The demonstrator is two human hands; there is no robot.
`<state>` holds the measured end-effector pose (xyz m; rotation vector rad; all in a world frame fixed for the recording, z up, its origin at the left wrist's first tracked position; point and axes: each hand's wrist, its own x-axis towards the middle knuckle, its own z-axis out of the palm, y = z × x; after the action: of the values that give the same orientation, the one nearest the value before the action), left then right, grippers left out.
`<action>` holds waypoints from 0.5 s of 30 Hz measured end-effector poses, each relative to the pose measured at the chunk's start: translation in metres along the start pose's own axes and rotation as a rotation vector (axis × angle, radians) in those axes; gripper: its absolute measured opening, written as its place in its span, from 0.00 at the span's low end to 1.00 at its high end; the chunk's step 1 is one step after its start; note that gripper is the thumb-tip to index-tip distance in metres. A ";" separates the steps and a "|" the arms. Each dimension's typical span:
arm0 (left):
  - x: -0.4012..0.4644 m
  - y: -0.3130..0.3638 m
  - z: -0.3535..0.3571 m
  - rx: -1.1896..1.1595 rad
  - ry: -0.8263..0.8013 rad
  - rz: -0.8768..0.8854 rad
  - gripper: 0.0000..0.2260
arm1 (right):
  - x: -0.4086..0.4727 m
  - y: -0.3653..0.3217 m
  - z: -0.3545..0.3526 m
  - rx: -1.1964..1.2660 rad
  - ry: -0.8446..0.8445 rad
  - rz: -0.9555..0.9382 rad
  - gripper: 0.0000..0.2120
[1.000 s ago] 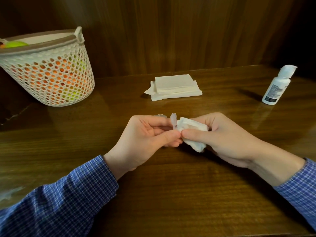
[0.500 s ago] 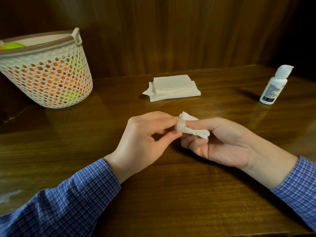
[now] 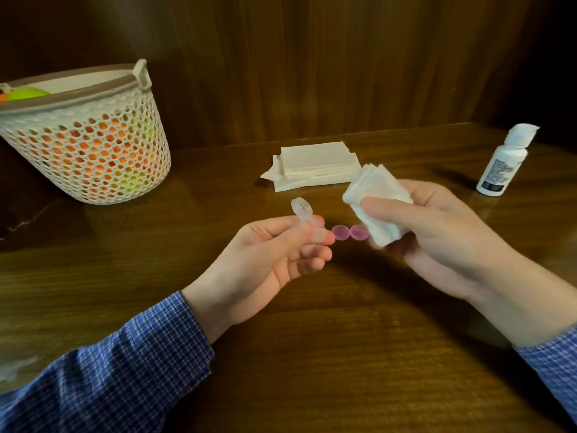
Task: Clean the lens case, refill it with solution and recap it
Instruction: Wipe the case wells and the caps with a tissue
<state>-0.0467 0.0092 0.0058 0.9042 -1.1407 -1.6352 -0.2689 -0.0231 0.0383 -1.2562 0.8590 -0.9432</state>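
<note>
My left hand (image 3: 268, 254) pinches a clear plastic lens case (image 3: 304, 214) between thumb and fingers, one well sticking up and to the left. My right hand (image 3: 437, 232) grips a folded white tissue (image 3: 374, 198), held a little right of the case and apart from it. Two pink caps (image 3: 349, 232) lie side by side on the wooden table (image 3: 312, 339) between my hands. A white solution bottle (image 3: 504, 162) with its cap on stands at the far right.
A stack of white tissues (image 3: 315, 164) lies at the back middle of the table. A white mesh basket (image 3: 90, 139) holding orange and green things stands at the far left. Dark wood panelling rises behind the table.
My hands have drawn apart: the tissue has come off the lens case and moved right and up. The two pink caps on the table are uncovered.
</note>
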 end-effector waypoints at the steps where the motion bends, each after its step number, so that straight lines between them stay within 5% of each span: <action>1: 0.000 0.000 -0.001 -0.075 -0.051 -0.053 0.13 | -0.001 0.002 -0.001 -0.176 0.018 -0.161 0.10; 4: 0.000 0.002 -0.002 -0.209 -0.188 -0.150 0.12 | -0.002 0.013 -0.003 -0.672 0.000 -0.653 0.09; 6: 0.000 0.003 -0.002 -0.263 -0.221 -0.203 0.14 | -0.002 0.021 -0.001 -0.799 -0.081 -0.802 0.12; 11: 0.001 0.003 -0.003 -0.313 -0.204 -0.290 0.13 | 0.002 0.029 -0.002 -0.965 -0.136 -0.902 0.12; 15: 0.000 0.002 -0.004 -0.263 -0.169 -0.306 0.12 | 0.002 0.033 0.002 -0.946 -0.219 -0.797 0.11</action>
<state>-0.0430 0.0075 0.0062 0.8093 -0.8993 -2.0896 -0.2631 -0.0223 0.0056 -2.5917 0.6233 -0.9891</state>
